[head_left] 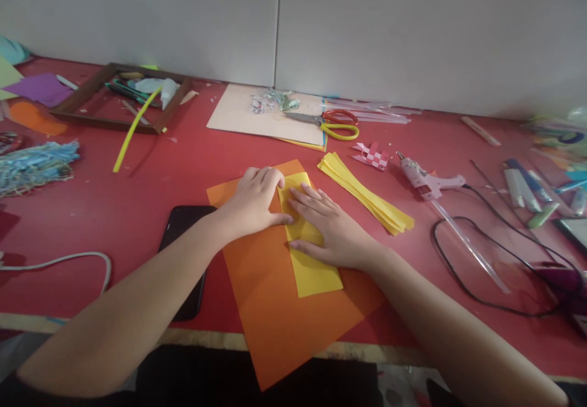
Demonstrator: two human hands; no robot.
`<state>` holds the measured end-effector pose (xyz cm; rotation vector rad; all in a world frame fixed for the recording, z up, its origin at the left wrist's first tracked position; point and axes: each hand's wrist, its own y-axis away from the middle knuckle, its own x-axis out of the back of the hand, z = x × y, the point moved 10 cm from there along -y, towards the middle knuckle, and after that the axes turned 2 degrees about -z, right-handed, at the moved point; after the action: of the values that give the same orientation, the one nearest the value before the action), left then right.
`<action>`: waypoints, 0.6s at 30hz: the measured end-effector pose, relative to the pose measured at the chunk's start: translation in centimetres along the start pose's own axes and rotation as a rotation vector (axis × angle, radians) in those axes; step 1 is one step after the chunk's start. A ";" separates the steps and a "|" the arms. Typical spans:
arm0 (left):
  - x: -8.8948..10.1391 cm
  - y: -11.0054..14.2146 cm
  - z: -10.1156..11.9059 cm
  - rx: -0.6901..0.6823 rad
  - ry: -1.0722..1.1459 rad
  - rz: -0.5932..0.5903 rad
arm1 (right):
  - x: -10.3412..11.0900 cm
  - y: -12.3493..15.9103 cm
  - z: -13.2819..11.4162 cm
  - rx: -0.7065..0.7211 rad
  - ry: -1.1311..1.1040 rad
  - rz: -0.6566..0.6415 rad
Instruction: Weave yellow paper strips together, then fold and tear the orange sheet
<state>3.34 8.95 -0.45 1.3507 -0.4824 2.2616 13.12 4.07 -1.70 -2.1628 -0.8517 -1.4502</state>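
A folded-looking piece of yellow paper [316, 275] lies on a larger sheet of orange paper [275, 309], which hangs over the table's front edge. My left hand [254, 202] is at the yellow paper's left edge, its fingers curled and its thumb and index finger on that edge. Flat on the yellow paper rests my right hand [337, 227], fingers spread and holding nothing. To the right lies a stack of yellow paper strips [364, 193]. A black phone [183, 227] is partly covered by my left forearm.
Scissors [339, 126] lie on pale sheets [233, 110] at the back. A pink glue gun [428, 181] with a looping black cord [435, 245] is at right. A wooden frame [103, 120] with tools stands back left, a yellow strip [132, 135] across it. A wall [389, 34] rises behind.
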 end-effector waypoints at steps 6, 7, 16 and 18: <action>0.0 0.0 0.0 0.020 0.014 -0.021 | 0.0 0.1 0.0 0.000 -0.026 0.007; 0.0 0.0 0.0 0.025 0.015 -0.025 | 0.0 0.1 0.0 0.000 -0.026 0.008; -0.2 0.0 -0.2 0.035 -0.063 -0.022 | 0.0 0.0 0.0 -0.008 -0.022 -0.011; 0.0 0.2 0.2 0.023 -0.130 -0.012 | 0.0 0.0 -0.1 -0.008 -0.030 -0.007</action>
<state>3.41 8.71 -0.40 1.5142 -0.4917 2.1849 13.08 4.06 -1.66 -2.1944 -0.8664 -1.4300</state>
